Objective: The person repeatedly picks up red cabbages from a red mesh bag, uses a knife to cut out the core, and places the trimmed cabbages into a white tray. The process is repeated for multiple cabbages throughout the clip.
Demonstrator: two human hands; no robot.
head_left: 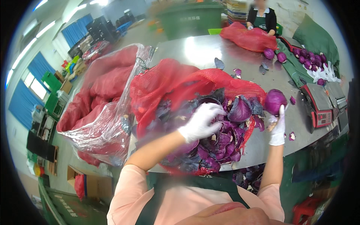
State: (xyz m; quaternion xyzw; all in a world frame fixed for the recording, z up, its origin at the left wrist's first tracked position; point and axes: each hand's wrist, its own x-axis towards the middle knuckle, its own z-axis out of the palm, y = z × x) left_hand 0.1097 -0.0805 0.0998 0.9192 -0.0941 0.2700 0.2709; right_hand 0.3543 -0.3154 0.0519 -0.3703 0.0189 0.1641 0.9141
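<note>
My right hand, in a white glove, holds a peeled red cabbage at the right side of the steel table. Something small and pale shows by its fingers, too unclear to name. My left hand, also gloved, is over a heap of loose red cabbage leaves. Its fingers are bent and apart, with nothing plainly in them. Just right of it sits a red cabbage with outer leaves. Behind and around the heap lies a red mesh sack, its opening towards me.
Wrapped red sacks stand at left. A digital scale is on the right, with white gloves and trimmed cabbages beyond. Across the table a person handles another red sack. A red stool is below right.
</note>
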